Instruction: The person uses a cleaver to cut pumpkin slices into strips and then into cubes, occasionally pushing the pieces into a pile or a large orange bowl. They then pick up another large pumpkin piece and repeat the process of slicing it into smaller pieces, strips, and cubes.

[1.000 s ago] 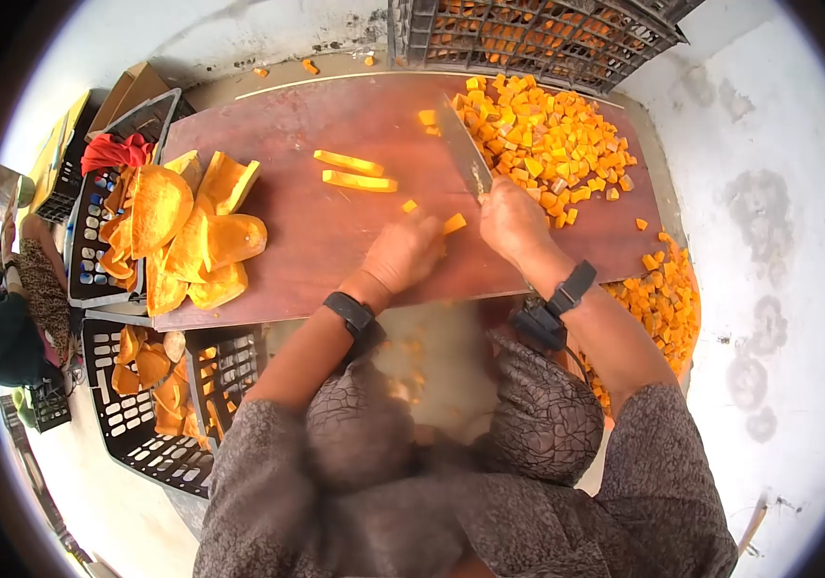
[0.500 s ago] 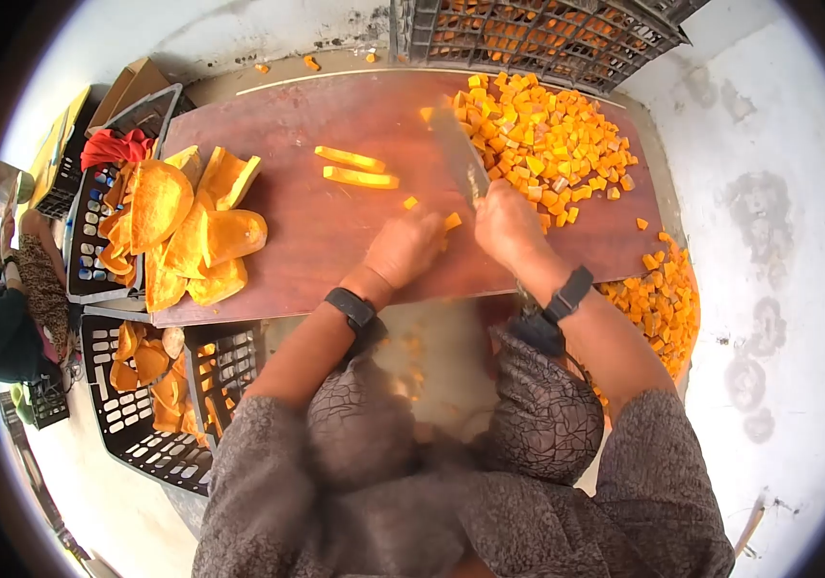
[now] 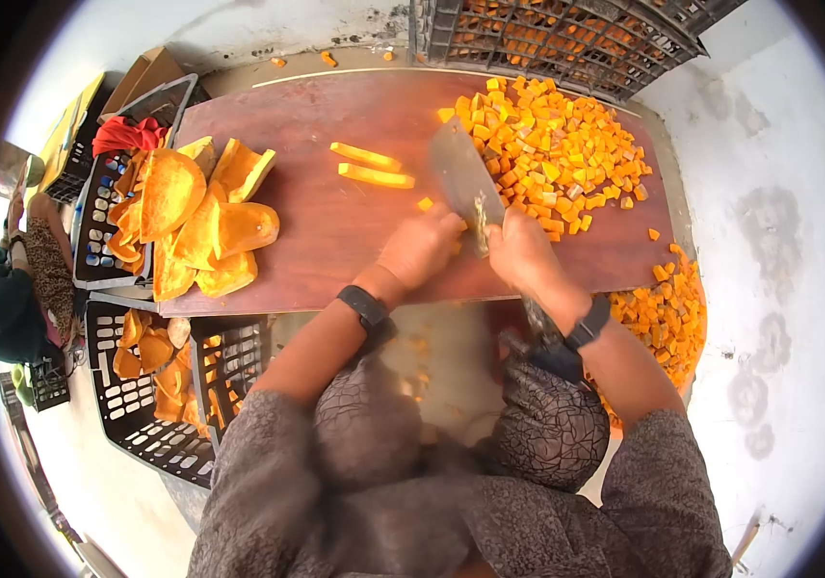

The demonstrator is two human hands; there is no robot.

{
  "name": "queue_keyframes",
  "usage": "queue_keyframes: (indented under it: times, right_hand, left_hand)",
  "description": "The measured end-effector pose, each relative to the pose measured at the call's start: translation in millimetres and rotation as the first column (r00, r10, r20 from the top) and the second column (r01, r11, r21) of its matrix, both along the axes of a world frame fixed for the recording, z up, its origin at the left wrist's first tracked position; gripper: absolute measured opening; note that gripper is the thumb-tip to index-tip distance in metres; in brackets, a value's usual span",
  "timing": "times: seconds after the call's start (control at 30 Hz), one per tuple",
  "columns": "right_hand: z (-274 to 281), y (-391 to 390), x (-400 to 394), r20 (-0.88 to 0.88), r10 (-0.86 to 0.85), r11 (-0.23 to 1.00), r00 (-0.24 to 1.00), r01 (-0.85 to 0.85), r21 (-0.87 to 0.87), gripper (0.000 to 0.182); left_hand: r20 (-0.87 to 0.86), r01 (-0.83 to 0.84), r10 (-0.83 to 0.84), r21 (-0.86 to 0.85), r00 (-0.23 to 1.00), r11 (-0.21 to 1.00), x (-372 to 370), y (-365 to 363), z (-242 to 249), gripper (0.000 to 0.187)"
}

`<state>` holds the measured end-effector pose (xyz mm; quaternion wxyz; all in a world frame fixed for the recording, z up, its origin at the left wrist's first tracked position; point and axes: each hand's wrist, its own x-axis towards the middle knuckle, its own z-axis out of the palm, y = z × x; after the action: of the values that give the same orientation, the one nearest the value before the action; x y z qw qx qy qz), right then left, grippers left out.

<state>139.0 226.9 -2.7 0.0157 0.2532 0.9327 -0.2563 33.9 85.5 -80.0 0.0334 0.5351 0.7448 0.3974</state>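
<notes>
My right hand (image 3: 525,255) grips the handle of a cleaver (image 3: 467,173), whose broad blade points away from me over the board. Right beside the blade, the curled fingers of my left hand (image 3: 420,249) press on a pumpkin piece (image 3: 457,249), mostly hidden under them. A small pumpkin cube (image 3: 425,203) lies just beyond my left knuckles. Farther up the reddish-brown board (image 3: 306,231) rest two pumpkin strips (image 3: 374,175). To the right of the blade spreads a heap of diced pumpkin (image 3: 557,144).
Large peeled pumpkin pieces (image 3: 210,231) are piled at the board's left end. Black crates (image 3: 143,424) with pumpkin stand left and below. More cubes fill a container (image 3: 663,318) at lower right. A crate (image 3: 566,48) stands behind the board. Another person (image 3: 41,250) is at far left.
The cleaver blade, blurred and narrow before, now shows its broad flat side closer to my left hand. The whole view has shifted slightly. The two strips stay in place.
</notes>
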Motion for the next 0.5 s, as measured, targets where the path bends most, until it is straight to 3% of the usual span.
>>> queue_keyframes:
  times: [0.03, 0.07, 0.17, 0.2, 0.23, 0.37, 0.43, 0.47, 0.5]
  right_hand:
    - [-7, 3, -9, -0.003, -0.085, 0.996, 0.996, 0.085, -0.025, 0.027]
    - [-14, 5, -12, -0.09, -0.078, 0.995, 0.993, 0.082, 0.048, 0.027]
    - [-6, 6, -10, -0.176, -0.11, 0.994, 0.978, 0.108, -0.02, 0.025]
    - [-4, 8, -6, -0.233, -0.104, 0.994, 0.967, 0.106, -0.005, 0.024]
    - [0, 11, -1, -0.236, -0.1, 0.995, 0.967, 0.103, -0.004, 0.024]
    - [24, 7, 24, -0.127, -0.004, 1.0, 0.992, 0.002, -0.016, 0.025]
    - [25, 4, 30, -0.066, 0.048, 0.999, 0.997, -0.047, 0.022, 0.025]
    - [21, 2, 32, -0.037, 0.043, 0.999, 0.998, -0.044, -0.024, 0.025]
    - [16, 2, 33, -0.009, 0.04, 0.997, 0.999, -0.041, -0.069, 0.025]
  left_hand:
    - [0.013, 0.018, -0.018, -0.006, 1.0, 1.0, -1, 0, 1, 0.016]
    - [-0.002, 0.01, -0.01, -0.004, 1.0, 1.0, -3, 1, 2, 0.016]
    - [0.029, 0.01, -0.01, -0.001, 1.0, 1.0, -2, -2, 2, 0.016]
    - [0.081, -0.001, -0.006, 0.089, 0.997, 0.996, -3, -1, 4, 0.017]
    - [0.134, -0.016, -0.008, 0.179, 0.991, 0.984, -5, 0, 6, 0.019]
    - [0.102, -0.137, 0.12, 0.191, 0.988, 0.972, -21, -24, 35, 0.027]
    - [-0.063, -0.37, 0.375, 0.087, 0.925, 0.925, -35, -37, 49, 0.029]
    - [-0.064, -0.374, 0.379, 0.084, 0.923, 0.924, -42, -44, 48, 0.029]
    - [-0.213, -0.441, 0.446, 0.074, 0.869, 0.895, -51, -50, 47, 0.031]
